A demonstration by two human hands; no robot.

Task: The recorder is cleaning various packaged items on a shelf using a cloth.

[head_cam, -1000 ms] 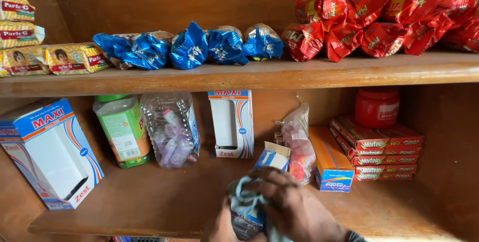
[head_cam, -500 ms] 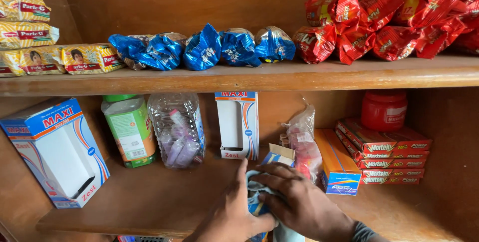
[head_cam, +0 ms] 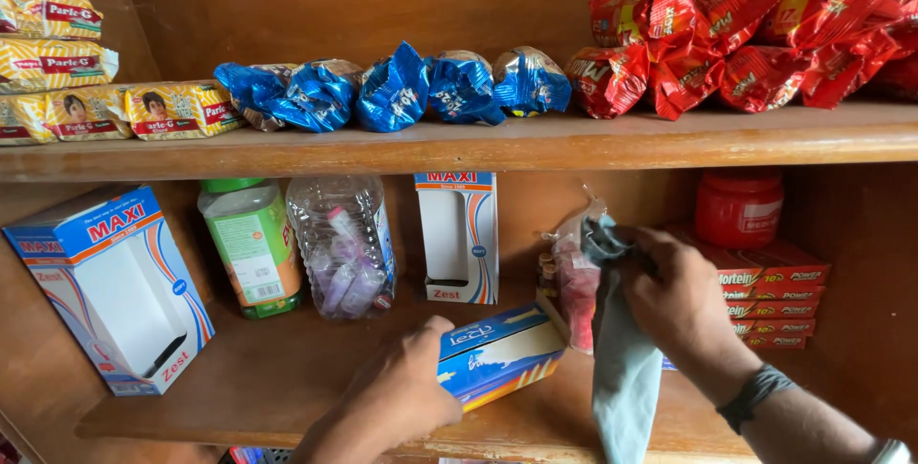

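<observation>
Head view: a blue-and-white carton (head_cam: pixel 499 361) is lifted clear of the lower shelf (head_cam: pixel 287 383) in the closed grip of the left hand (head_cam: pixel 402 407), while a grey cloth (head_cam: pixel 623 368) hangs pinched in the right hand (head_cam: pixel 681 299) just beside it, the bared shelf patch below judged yet unwiped.

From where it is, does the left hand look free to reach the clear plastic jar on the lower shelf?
Probably yes. The left hand rests on the blue and white box, and the bare shelf board between it and the clear jar holds nothing.
</observation>
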